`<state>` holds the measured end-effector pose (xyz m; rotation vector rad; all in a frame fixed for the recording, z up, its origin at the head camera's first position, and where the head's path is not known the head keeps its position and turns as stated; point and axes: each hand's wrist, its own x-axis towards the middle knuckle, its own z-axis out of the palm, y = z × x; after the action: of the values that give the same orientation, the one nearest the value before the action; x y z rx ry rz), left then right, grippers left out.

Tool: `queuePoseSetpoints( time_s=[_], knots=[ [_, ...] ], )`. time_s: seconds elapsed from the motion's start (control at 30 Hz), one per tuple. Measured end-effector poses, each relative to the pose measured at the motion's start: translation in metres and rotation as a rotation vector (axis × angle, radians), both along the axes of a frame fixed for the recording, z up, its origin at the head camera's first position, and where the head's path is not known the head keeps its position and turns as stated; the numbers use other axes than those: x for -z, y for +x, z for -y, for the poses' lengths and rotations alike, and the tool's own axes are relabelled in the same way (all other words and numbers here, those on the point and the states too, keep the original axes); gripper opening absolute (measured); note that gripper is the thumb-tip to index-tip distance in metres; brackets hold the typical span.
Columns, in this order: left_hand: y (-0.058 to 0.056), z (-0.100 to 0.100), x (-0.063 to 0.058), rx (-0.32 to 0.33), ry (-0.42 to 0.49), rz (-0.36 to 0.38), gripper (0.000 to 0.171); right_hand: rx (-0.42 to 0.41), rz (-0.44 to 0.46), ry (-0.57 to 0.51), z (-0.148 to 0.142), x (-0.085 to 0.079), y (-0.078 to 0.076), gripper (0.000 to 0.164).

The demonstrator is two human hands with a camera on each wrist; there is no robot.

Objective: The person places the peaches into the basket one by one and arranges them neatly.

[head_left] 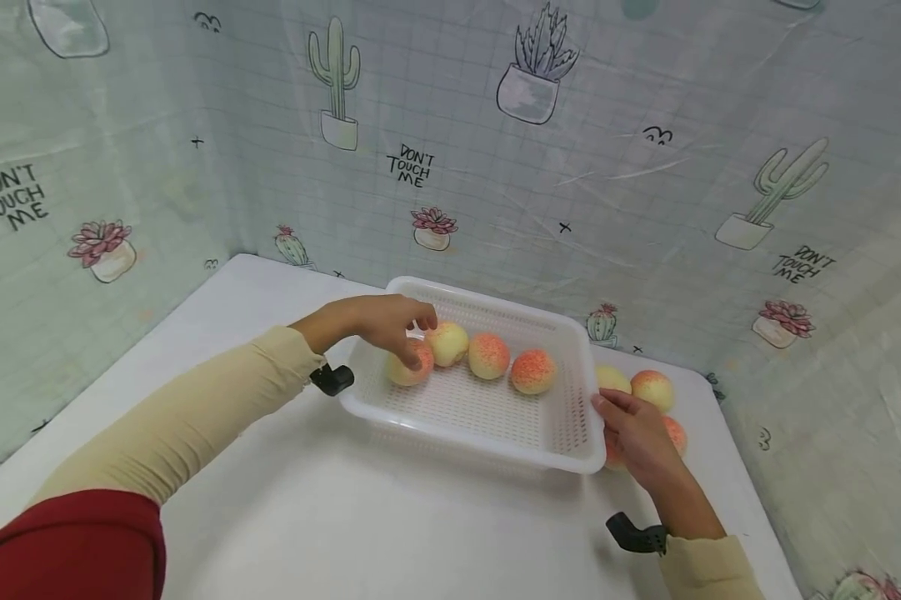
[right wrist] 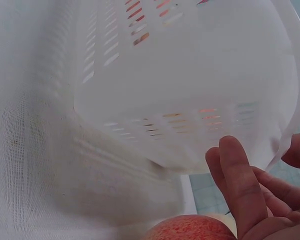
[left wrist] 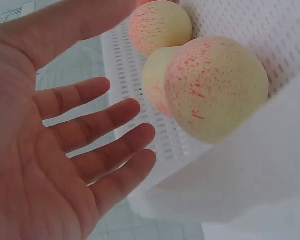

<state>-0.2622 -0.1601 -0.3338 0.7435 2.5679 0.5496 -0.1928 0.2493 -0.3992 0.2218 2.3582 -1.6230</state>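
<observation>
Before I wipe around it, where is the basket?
In the head view, the basket is central, left of the loose peaches, with the right hand holding it.

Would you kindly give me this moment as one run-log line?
left hand: open, over peaches in basket | right hand: pinching basket rim | more peaches: beside basket

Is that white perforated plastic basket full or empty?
Neither, partly filled: four round red-and-yellow peaches lie inside the basket, with much of its floor bare.
</observation>
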Motion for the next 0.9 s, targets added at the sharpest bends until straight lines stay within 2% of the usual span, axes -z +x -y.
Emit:
queuePoseSetpoints(
  time_s=[0.13, 0.43, 0.73, 0.9],
  knots=[
    [0.003, 0.01, -0.002, -0.009, 0.057, -0.019, 0.071, 0.004, 0.009, -0.002, -0.001, -0.002, 0.002, 0.061],
    [0.015, 0.04, -0.01, -0.121, 0.19, -0.018, 0.072, -0.002, 0.001, 0.0, -0.001, -0.004, 0.006, 0.062],
    [0.025, 0.073, -0.006, -0.3, 0.322, -0.002, 0.078, -0.007, 0.019, 0.03, 0.0, -0.007, 0.006, 0.066],
    [0.031, 0.084, 0.001, -0.408, 0.386, 0.063, 0.079, -0.021, 0.003, 0.077, 0.001, -0.012, 0.009, 0.064]
  ],
)
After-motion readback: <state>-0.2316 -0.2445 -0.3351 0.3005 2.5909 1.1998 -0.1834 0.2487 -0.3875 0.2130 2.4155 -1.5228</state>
